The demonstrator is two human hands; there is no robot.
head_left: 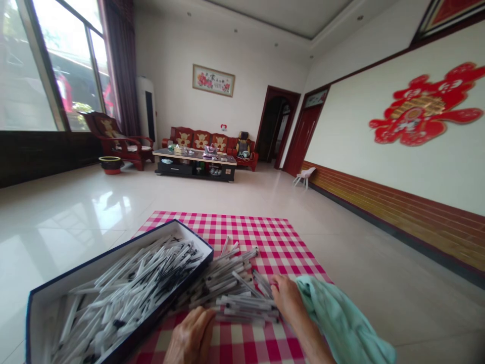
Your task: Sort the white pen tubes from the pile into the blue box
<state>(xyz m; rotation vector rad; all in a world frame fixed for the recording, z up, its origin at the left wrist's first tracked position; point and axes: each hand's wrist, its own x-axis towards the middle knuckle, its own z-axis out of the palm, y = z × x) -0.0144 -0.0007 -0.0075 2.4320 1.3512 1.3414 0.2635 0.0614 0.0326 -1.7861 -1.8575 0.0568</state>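
A loose pile of translucent white pens (242,303) with dark tips lies on a pink-and-white checked tablecloth (261,232). Left of it, a dark-blue-rimmed box (41,303) stands at a slant and holds many more slim white and black pen pieces (140,278). At the near edge of the pile is my left hand (191,333), fingers curled and closed; what is in them, if anything, is hidden. My right hand (286,297) is at the pile's right end, its fingers bent and closed against the pens there. A mint-green sleeve (341,316) covers part of my right arm.
Beyond the table, tiled floor stretches to a low dark coffee table (195,159) and a red wooden sofa (197,139). A wooden armchair (113,139) and a plant pot (111,166) stand at left. A small white chair (304,176) is by the right wall.
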